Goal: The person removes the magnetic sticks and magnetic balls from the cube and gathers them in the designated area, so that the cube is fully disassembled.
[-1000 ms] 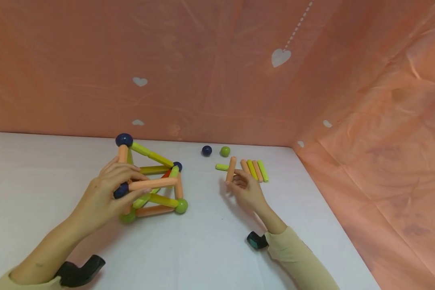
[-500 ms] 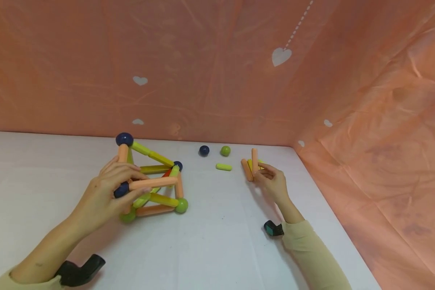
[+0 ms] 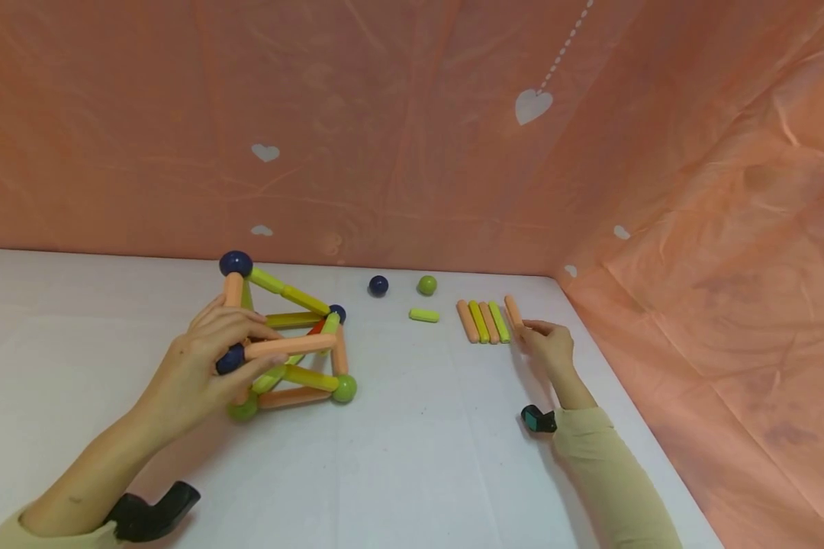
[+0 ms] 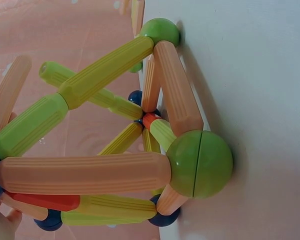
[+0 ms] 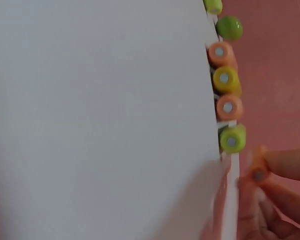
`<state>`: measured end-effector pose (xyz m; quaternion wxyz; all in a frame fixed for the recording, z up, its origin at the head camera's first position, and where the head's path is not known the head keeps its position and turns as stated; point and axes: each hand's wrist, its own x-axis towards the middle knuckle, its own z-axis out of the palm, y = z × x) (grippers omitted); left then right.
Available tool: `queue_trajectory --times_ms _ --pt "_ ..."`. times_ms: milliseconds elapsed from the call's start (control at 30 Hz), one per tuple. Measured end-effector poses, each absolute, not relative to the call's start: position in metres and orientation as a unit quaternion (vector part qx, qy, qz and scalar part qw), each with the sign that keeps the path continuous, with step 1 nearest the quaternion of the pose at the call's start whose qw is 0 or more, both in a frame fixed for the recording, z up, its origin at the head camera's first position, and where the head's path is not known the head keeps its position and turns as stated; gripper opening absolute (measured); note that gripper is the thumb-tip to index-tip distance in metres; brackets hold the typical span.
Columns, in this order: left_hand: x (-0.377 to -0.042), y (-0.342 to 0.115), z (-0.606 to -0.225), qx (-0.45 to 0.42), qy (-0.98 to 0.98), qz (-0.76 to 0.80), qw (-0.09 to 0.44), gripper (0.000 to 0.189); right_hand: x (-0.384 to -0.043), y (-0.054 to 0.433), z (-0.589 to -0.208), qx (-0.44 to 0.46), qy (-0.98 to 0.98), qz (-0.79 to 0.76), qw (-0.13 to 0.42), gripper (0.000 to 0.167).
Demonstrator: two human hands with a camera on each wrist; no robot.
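At the left of the head view stands a frame of magnetic rods and balls (image 3: 309, 379), in orange, yellow, green and dark blue, with one red part. My left hand (image 3: 202, 354) grips it near a dark blue ball (image 3: 230, 359) from which an orange rod (image 3: 291, 348) juts rightward. In the left wrist view, a green corner ball (image 4: 200, 164) is close to the camera. My right hand (image 3: 551, 347) pinches a loose orange magnetic rod (image 3: 513, 311) by its near end, beside a row's last green rod (image 3: 499, 322). The right wrist view shows a grey metal disc in its tip.
The row also has an orange rod (image 3: 467, 321), a yellow rod (image 3: 479, 322) and another orange rod (image 3: 490, 322). Left of it lie a short green rod (image 3: 423, 315), a loose blue ball (image 3: 378, 286) and a green ball (image 3: 427, 285). A pink curtain (image 3: 384, 137) hangs behind the white table (image 3: 398, 457).
My right hand has carried the orange rod rightward, from near the short green rod to the row's right end. The loose blue ball has rolled slightly left. My left hand stays in place.
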<state>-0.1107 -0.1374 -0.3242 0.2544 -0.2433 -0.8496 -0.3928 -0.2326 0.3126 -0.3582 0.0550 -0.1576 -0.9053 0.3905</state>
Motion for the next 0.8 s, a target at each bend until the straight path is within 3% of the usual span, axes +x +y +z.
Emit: queue_trajectory --times_ms 133,267,567,800 --pt "-0.111 -0.137 -0.325 -0.242 -0.849 -0.393 0.256 0.024 -0.235 0.318 -0.362 -0.163 -0.895 0.416 0.006 0.04" --pt "-0.111 -0.137 -0.324 -0.242 -0.849 -0.393 0.256 0.024 -0.235 0.318 -0.363 -0.152 -0.889 0.433 -0.005 0.04" --pt "-0.111 -0.138 -0.325 -0.244 -0.848 -0.393 0.257 0.024 -0.229 0.288 -0.358 -0.093 -0.887 0.442 0.097 0.033" --pt "-0.111 -0.137 -0.325 -0.245 -0.846 -0.398 0.257 0.024 -0.223 0.24 -0.357 0.038 -0.829 0.549 0.1 0.027"
